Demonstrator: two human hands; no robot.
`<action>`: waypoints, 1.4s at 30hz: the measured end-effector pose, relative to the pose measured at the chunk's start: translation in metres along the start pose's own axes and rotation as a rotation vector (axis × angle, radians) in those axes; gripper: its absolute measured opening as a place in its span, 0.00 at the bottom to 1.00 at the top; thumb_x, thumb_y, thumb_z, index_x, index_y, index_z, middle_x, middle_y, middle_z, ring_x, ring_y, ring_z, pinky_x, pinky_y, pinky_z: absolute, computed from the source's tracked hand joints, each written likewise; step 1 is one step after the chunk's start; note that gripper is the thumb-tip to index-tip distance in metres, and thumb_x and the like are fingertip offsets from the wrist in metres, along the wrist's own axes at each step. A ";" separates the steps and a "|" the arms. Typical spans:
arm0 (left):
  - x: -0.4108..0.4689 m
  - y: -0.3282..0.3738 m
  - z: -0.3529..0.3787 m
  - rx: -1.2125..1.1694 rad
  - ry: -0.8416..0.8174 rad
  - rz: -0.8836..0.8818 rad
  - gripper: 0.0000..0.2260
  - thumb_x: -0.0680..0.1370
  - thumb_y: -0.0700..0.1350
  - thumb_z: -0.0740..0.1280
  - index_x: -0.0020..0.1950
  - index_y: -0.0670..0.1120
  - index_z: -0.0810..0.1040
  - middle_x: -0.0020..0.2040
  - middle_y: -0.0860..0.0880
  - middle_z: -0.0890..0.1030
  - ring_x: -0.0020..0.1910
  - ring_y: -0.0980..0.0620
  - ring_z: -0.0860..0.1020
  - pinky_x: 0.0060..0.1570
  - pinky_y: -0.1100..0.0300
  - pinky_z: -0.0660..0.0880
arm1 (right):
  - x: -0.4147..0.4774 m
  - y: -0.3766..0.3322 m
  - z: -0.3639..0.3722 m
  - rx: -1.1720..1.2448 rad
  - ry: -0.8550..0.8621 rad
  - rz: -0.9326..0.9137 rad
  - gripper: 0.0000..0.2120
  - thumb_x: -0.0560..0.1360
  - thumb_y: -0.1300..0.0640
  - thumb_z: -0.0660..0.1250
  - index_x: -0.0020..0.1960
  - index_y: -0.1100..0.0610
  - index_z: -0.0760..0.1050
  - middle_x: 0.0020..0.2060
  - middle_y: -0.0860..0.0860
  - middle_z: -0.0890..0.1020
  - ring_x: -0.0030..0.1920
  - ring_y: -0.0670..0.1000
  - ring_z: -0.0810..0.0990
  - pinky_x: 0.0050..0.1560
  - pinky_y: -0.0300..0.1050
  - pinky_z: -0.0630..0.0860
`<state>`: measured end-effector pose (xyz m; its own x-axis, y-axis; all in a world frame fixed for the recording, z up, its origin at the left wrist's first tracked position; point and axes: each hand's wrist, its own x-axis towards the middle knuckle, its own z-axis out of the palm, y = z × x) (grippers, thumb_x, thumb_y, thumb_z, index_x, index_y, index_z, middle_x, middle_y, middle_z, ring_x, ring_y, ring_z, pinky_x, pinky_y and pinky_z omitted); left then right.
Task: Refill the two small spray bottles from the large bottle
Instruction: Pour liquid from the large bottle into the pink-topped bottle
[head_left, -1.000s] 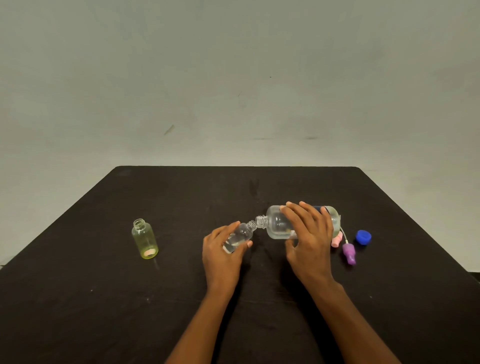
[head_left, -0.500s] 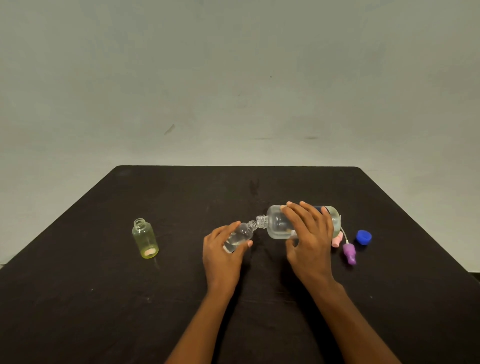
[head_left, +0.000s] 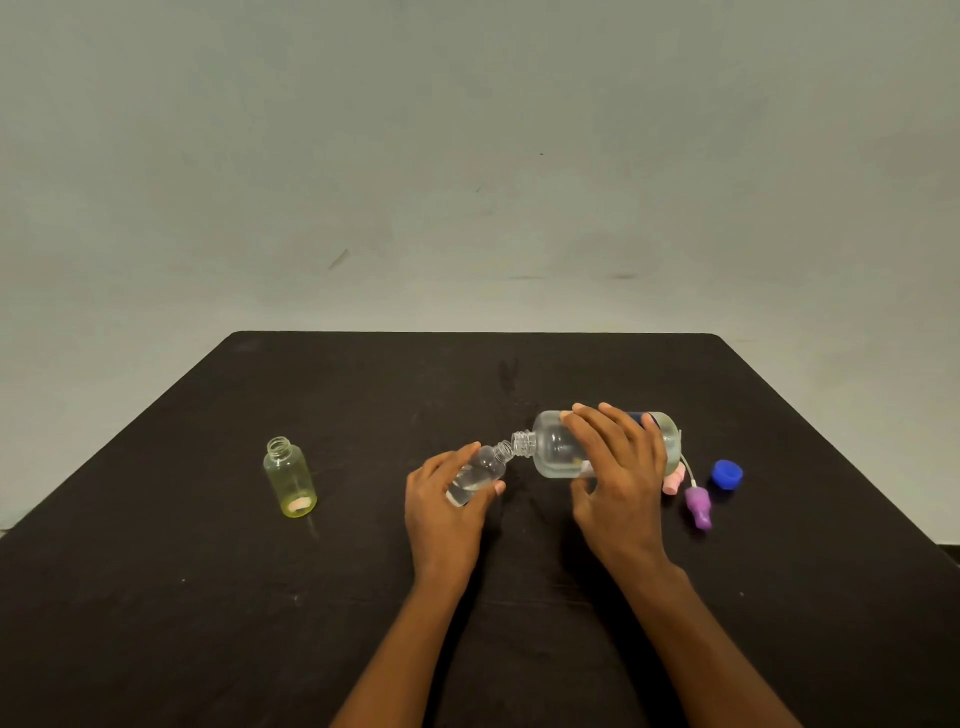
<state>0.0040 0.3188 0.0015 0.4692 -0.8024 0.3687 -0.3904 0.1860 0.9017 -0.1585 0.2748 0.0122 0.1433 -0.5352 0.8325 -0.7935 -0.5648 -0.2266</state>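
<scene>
My right hand (head_left: 618, 480) grips the large clear bottle (head_left: 553, 449), tipped on its side with its open neck pointing left. Its mouth meets the mouth of a small clear bottle (head_left: 480, 470), which leans to the right and holds some clear liquid. My left hand (head_left: 444, 512) grips that small bottle round its lower body. A second small bottle (head_left: 290, 478), yellow-green and uncapped, stands upright alone at the left. A purple spray top (head_left: 697, 506) with a white tube lies to the right, beside a pink spray top (head_left: 673, 483) partly hidden behind my right hand.
A blue cap (head_left: 727, 474) lies on the black table (head_left: 208, 597) at the far right. A pale wall rises behind the table's far edge.
</scene>
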 end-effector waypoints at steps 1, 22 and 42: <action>0.000 0.000 0.000 -0.002 0.000 -0.001 0.20 0.66 0.41 0.77 0.56 0.55 0.81 0.51 0.59 0.79 0.55 0.64 0.71 0.49 0.80 0.63 | 0.000 0.000 0.000 0.000 0.000 0.001 0.41 0.56 0.77 0.71 0.64 0.53 0.70 0.62 0.52 0.78 0.66 0.54 0.71 0.74 0.54 0.54; 0.000 0.001 0.001 0.019 0.005 0.002 0.20 0.66 0.42 0.78 0.56 0.54 0.81 0.51 0.59 0.79 0.54 0.68 0.69 0.49 0.80 0.63 | 0.001 -0.002 -0.002 0.006 -0.010 0.012 0.41 0.56 0.78 0.71 0.64 0.53 0.69 0.61 0.53 0.79 0.66 0.53 0.70 0.75 0.51 0.51; 0.000 0.001 0.000 0.014 -0.001 -0.006 0.20 0.66 0.42 0.77 0.56 0.54 0.81 0.51 0.59 0.78 0.54 0.68 0.69 0.49 0.80 0.63 | 0.001 -0.002 -0.002 0.004 -0.016 0.007 0.41 0.57 0.77 0.72 0.65 0.53 0.69 0.62 0.53 0.78 0.66 0.53 0.70 0.75 0.52 0.51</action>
<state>0.0036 0.3188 0.0022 0.4706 -0.8043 0.3629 -0.3982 0.1734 0.9008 -0.1580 0.2765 0.0143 0.1468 -0.5491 0.8228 -0.7919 -0.5637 -0.2348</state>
